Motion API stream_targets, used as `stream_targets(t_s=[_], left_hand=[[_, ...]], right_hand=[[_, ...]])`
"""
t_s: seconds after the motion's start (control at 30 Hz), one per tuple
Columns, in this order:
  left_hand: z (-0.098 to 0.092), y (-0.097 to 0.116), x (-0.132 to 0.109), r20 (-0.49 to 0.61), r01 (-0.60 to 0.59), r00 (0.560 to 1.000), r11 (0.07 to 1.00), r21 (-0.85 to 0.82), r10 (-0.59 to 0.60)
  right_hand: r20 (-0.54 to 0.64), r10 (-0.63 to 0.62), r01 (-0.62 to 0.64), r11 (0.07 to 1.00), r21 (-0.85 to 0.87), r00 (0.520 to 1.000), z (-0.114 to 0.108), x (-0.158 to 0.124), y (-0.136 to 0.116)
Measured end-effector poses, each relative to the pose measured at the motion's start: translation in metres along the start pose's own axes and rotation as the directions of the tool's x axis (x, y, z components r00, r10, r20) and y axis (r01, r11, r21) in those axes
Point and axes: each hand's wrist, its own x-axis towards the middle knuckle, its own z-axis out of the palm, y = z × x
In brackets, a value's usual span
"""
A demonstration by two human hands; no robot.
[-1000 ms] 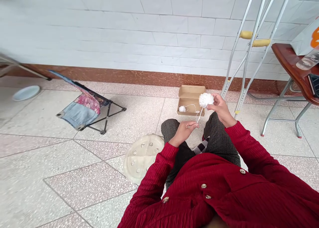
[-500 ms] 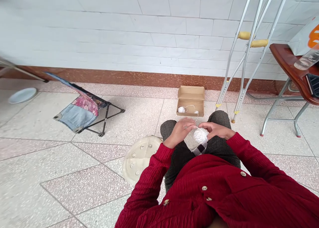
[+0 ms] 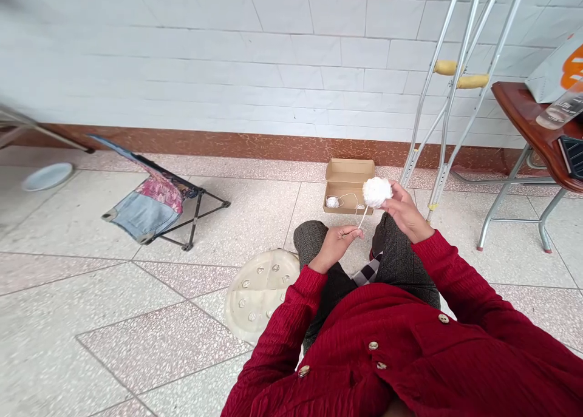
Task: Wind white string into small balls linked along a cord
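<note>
Your left hand (image 3: 334,247) pinches a thin strand of white yarn (image 3: 362,220) between thumb and forefinger, its other fingers curled loosely inward. Your right hand (image 3: 403,213) is cupped, with its fingertips against a fluffy ball of white yarn (image 3: 377,192), holding it up over your right knee. The strand drops from that ball to your left-hand pinch. Beyond your knees, an open cardboard box (image 3: 348,186) sits on the speckled tile floor, with a small yarn ball (image 3: 333,202) at its left end. A loose length of yarn leads from the small ball across the box toward the strand, though you can't tell exactly where they meet. A round, studded plastic lid (image 3: 257,289) lies on the floor just beside your left knee. Farther left stands a folding stool (image 3: 146,213) with a patchwork denim seat, tilted over, and past it lies a pale plate (image 3: 48,176). To the right, aluminium crutches (image 3: 472,81) lean against the tiled wall, near a red-brown table (image 3: 510,104) holding a clear bottle (image 3: 562,107) and a paper bag (image 3: 553,71).
</note>
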Motion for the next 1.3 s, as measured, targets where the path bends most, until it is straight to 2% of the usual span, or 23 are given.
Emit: stream_targets(t_s=[0.07, 0.13, 0.2, 0.27, 0.3, 0.33, 0.4, 0.47, 0.5, 0.53, 0.6, 0.73, 0.8, 0.93, 1.0, 1.1, 1.2, 1.3], left_hand=[[-0.001, 0.005, -0.002, 0.029, -0.039, 0.999, 0.997, 0.071, 0.037], [-0.005, 0.011, -0.003, 0.048, -0.107, 0.994, 0.983, 0.146, 0.101], [-0.010, 0.014, -0.003, 0.042, -0.178, 0.984, 0.959, 0.222, 0.172], [-0.015, 0.015, 0.000, 0.042, -0.223, 0.974, 0.930, 0.291, 0.220], [-0.018, 0.016, 0.002, 0.048, -0.237, 0.971, 0.919, 0.317, 0.234], [-0.020, 0.016, 0.003, 0.059, -0.245, 0.969, 0.911, 0.333, 0.239], [-0.023, 0.016, 0.005, 0.090, -0.247, 0.969, 0.911, 0.331, 0.230], [-0.024, 0.017, 0.005, 0.095, -0.237, 0.971, 0.931, 0.277, 0.219], [-0.024, 0.018, 0.005, 0.080, -0.228, 0.973, 0.945, 0.234, 0.215], [-0.024, 0.018, 0.005, 0.057, -0.214, 0.977, 0.959, 0.186, 0.207], [-0.022, 0.016, 0.005, 0.001, -0.167, 0.986, 0.981, 0.099, 0.168], [-0.015, 0.006, 0.007, -0.075, -0.014, 0.997, 0.999, -0.045, 0.011], [-0.011, 0.000, 0.006, -0.084, 0.022, 0.996, 0.995, -0.097, -0.030], [-0.001, -0.006, 0.003, -0.041, 0.020, 0.999, 0.996, -0.091, -0.024], [0.002, -0.005, 0.000, -0.015, 0.017, 1.000, 0.999, -0.047, -0.018], [0.002, 0.001, -0.006, 0.045, -0.022, 0.999, 0.999, 0.029, 0.020], [-0.003, 0.011, -0.010, 0.102, -0.097, 0.991, 0.991, 0.095, 0.087], [-0.010, 0.018, -0.007, 0.096, -0.166, 0.984, 0.970, 0.179, 0.151]], right_hand=[[-0.097, -0.106, 0.081, 0.968, -0.238, 0.990, -0.008, 0.010, 0.003], [-0.084, -0.153, 0.088, 0.850, -0.519, 0.985, -0.017, 0.015, 0.015], [-0.004, -0.104, 0.067, 0.673, -0.736, 0.995, -0.023, 0.011, 0.031], [0.087, 0.023, 0.059, 0.566, -0.822, 0.996, -0.025, 0.001, 0.047], [0.138, 0.111, 0.050, 0.574, -0.817, 0.984, -0.024, -0.005, 0.053], [0.198, 0.205, 0.029, 0.621, -0.783, 0.958, -0.022, -0.011, 0.057], [0.355, 0.370, -0.066, 0.766, -0.640, 0.858, -0.018, -0.022, 0.059], [0.507, 0.445, -0.214, 0.867, -0.450, 0.738, -0.015, -0.030, 0.052], [0.553, 0.448, -0.279, 0.888, -0.365, 0.702, -0.013, -0.033, 0.047], [0.574, 0.440, -0.329, 0.898, -0.292, 0.690, -0.012, -0.034, 0.042], [0.552, 0.402, -0.374, 0.912, -0.170, 0.730, -0.012, -0.036, 0.032], [0.434, 0.286, -0.324, 0.946, 0.015, 0.854, -0.009, -0.034, 0.020], [0.375, 0.242, -0.283, 0.957, 0.060, 0.895, -0.006, -0.031, 0.015], [0.208, 0.123, -0.137, 0.989, 0.057, 0.970, -0.003, -0.016, 0.005], [0.072, 0.074, -0.073, 0.997, -0.018, 0.995, -0.005, -0.004, 0.004], [-0.087, 0.004, -0.029, 0.957, -0.289, 0.996, -0.016, 0.011, 0.011], [-0.108, -0.036, -0.036, 0.802, -0.597, 0.993, -0.027, 0.015, 0.027], [-0.060, -0.037, -0.024, 0.622, -0.782, 0.998, -0.028, 0.002, 0.044]])
